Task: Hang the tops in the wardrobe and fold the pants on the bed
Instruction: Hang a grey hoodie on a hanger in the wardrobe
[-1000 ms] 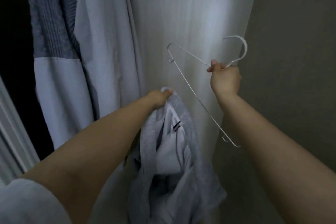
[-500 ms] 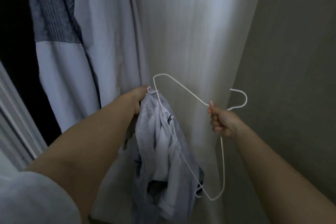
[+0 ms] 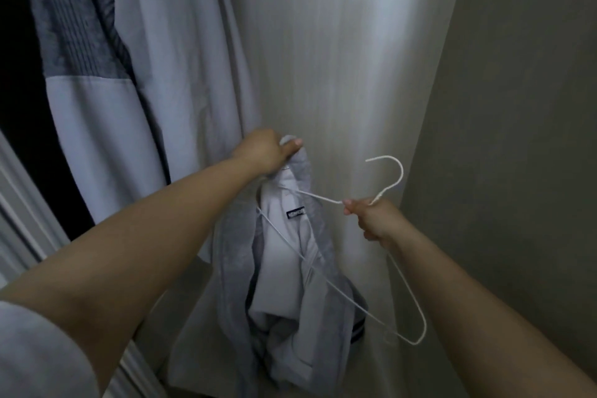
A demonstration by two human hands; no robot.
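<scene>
Garments point(image 3: 135, 74) hanging left (touching hands point(image 3: 268, 150)), wardrobe wall point(image 3: 323, 58) behind

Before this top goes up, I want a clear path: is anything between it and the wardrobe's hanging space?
Nothing solid. The grey top, half on the white hanger, hangs right of clothes already hanging; those crowd the space. The rail is out of view.
</scene>
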